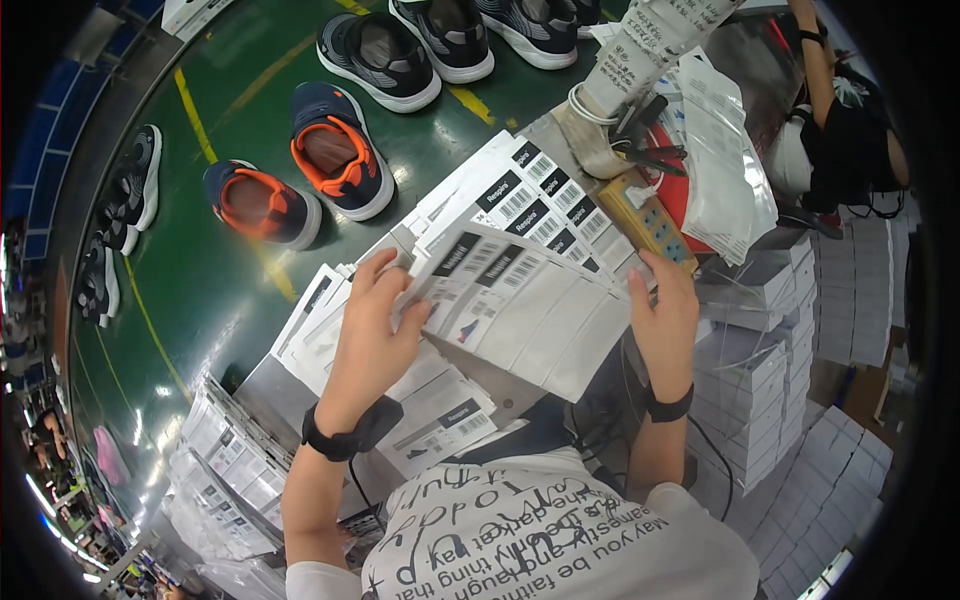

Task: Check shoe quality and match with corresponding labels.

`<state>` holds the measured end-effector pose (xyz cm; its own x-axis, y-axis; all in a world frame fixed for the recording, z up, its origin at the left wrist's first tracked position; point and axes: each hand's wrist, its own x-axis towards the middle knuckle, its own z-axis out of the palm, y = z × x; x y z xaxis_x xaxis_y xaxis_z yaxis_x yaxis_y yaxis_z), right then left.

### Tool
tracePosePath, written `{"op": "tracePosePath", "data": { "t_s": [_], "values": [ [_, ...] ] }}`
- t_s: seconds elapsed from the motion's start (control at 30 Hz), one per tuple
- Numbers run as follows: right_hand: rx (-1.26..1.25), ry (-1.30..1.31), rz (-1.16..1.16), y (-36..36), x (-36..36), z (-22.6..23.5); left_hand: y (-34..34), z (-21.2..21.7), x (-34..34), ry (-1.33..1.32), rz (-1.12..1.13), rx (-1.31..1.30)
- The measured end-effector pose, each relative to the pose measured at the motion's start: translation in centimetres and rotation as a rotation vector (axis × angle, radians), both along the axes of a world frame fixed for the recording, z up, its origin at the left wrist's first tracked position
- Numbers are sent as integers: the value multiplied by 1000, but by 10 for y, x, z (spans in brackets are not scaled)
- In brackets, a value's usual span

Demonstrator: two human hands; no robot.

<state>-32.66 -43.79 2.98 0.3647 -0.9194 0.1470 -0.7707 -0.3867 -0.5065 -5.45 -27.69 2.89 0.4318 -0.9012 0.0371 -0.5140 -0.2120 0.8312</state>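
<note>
A white sheet of barcode labels [545,325] is tilted up in front of me, its lower edge curving toward my body. My left hand [375,325] pinches its left edge, thumb on the near face. At the opposite edge my right hand [665,315] grips it between thumb and fingers. Behind the raised sheet lies a stack of similar label sheets [530,190] with black header blocks, partly covered. More loose label sheets [455,425] lie beneath my left wrist, one with a small shoe picture. Both wrists wear black bands.
Navy-and-orange shoes [345,150] and several black-and-grey shoes [380,65] stand on the green surface [240,110]. A yellow power strip [650,220] and a plastic-wrapped packet [715,160] sit at the right. White boxes [745,400] are stacked beside me. Another person [845,140] is at the far right.
</note>
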Motion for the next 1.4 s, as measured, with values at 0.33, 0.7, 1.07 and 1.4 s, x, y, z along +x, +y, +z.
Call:
{"op": "tracePosePath", "data": {
  "t_s": [0.33,0.7,1.07,1.4],
  "values": [
    [-200,88,197,-13,27,-10,7,0,18,629,112,174],
    [400,-134,551,4,50,2,-2,-10,10,824,295,149],
    [616,-280,524,-1,35,35,71,-11,22,1077,-84,-277],
    [117,43,292,-7,60,-12,33,6,1,622,-239,-114]
  ]
}}
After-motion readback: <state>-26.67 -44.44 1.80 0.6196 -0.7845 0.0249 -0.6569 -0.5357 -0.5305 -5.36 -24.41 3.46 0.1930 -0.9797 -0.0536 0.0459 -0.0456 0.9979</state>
